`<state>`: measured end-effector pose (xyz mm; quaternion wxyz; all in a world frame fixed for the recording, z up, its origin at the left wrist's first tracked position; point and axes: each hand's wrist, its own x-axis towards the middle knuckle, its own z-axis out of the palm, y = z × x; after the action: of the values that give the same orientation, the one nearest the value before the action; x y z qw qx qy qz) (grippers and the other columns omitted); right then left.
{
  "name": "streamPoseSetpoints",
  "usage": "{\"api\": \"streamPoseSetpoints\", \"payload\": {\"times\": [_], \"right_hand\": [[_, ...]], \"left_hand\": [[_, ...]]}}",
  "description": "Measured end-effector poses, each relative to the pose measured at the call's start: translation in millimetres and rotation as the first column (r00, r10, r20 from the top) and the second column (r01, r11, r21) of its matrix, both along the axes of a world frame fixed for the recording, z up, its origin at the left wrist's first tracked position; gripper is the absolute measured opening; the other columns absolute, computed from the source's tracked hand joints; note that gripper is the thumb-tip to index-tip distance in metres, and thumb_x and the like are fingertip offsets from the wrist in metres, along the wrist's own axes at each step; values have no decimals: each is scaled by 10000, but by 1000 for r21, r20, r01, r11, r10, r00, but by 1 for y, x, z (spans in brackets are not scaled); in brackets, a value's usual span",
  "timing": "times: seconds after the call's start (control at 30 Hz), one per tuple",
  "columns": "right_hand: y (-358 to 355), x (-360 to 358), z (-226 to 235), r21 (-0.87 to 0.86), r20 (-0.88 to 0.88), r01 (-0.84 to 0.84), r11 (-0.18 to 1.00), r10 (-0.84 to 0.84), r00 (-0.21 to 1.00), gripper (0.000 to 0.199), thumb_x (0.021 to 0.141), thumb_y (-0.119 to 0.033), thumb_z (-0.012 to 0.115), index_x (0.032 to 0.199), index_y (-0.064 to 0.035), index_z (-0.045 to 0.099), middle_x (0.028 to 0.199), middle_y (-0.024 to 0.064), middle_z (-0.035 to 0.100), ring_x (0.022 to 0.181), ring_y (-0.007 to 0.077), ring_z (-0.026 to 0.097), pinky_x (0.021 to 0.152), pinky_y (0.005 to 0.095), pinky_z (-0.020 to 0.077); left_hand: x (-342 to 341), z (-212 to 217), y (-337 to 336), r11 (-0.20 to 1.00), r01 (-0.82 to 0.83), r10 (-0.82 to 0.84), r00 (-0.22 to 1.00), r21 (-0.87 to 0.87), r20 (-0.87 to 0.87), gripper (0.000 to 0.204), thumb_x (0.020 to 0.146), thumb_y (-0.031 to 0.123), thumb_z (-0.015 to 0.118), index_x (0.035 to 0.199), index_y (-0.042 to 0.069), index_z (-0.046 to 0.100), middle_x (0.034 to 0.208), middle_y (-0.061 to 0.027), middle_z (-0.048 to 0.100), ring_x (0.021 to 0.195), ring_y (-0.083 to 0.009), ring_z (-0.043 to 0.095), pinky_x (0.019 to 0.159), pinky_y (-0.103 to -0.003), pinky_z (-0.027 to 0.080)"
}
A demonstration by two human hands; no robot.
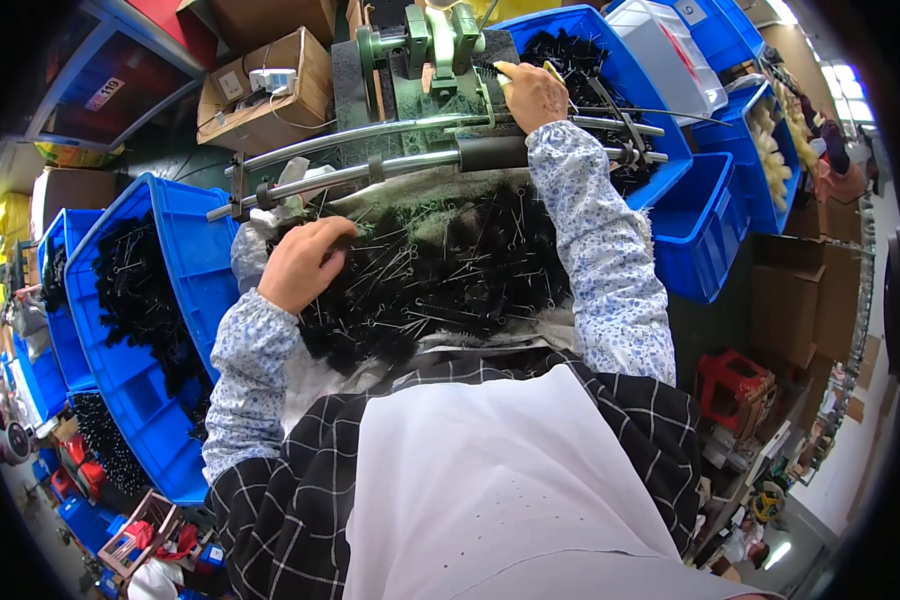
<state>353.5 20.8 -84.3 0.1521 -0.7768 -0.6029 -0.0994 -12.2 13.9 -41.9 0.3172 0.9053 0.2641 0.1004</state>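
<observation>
So this person's right hand (pixel 536 98) is reaching over to the far side, right at the metal machine (pixel 442 50), and the fingers look to be pinching a small black brush (pixel 489 71) by its end, probably so the bristly part is pointing clear of them. Yellow covers (pixel 508 70) are wrapping the fingertips there, I'm guessing for grip or protection. The left hand (pixel 305 262) is resting at the left edge of the brush pile (pixel 440 265), fingers loosely curled; can't tell if they're pinching anything. That pile is sitting on a pale cloth (pixel 315 385) just in front of the body, likely so everything's staying in easy reach. Blue bins are flanking it, the left bin (pixel 195 245) and the far right bin (pixel 642 70) both holding more black brushes. Texture-wise, the brushes are looking fuzzy and dark, with thin shiny wire stems ending in little loops, all tangling together. Smooth round metal rails (pixel 320 183) are running across between pile and machine, and the bins are looking like hard, ribbed plastic.
</observation>
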Motion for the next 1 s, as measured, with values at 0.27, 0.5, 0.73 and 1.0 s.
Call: {"api": "streamPoseSetpoints", "payload": {"times": [0.27,0.5,0.73,1.0], "right_hand": [[17,18,-15,-12,92,-79,997,80,993,251,815,-214,578,1057,-203,645,950,14,624,865,226,535,798,363,428],[-10,15,-7,-16,47,124,992,-123,991,326,755,-274,621,1041,-117,618,947,62,614,980,262,531,811,431,396],[8,-18,-15,132,18,50,990,-53,998,161,738,-200,592,866,-109,622,855,42,642,899,221,595,748,409,421],[23,-55,-10,100,16,24,995,-25,1000,139,762,-229,575,815,-108,616,803,57,641,837,223,601,721,402,415]], "left_hand": [[12,39,-13,961,-120,197,928,-247,317,314,759,-13,615,1061,49,556,935,-63,623,762,-151,584,729,-266,473],[5,32,-10,976,-126,184,911,-176,370,257,764,-26,628,1009,22,566,1053,-79,627,797,-127,571,733,-243,466],[13,31,-8,972,-107,186,895,-210,405,260,762,-28,634,1007,18,560,1057,-86,625,819,-131,582,749,-251,471],[21,36,-7,977,-116,183,886,-180,427,236,745,-38,642,964,17,572,1033,-87,593,858,-158,582,746,-256,474]]}}
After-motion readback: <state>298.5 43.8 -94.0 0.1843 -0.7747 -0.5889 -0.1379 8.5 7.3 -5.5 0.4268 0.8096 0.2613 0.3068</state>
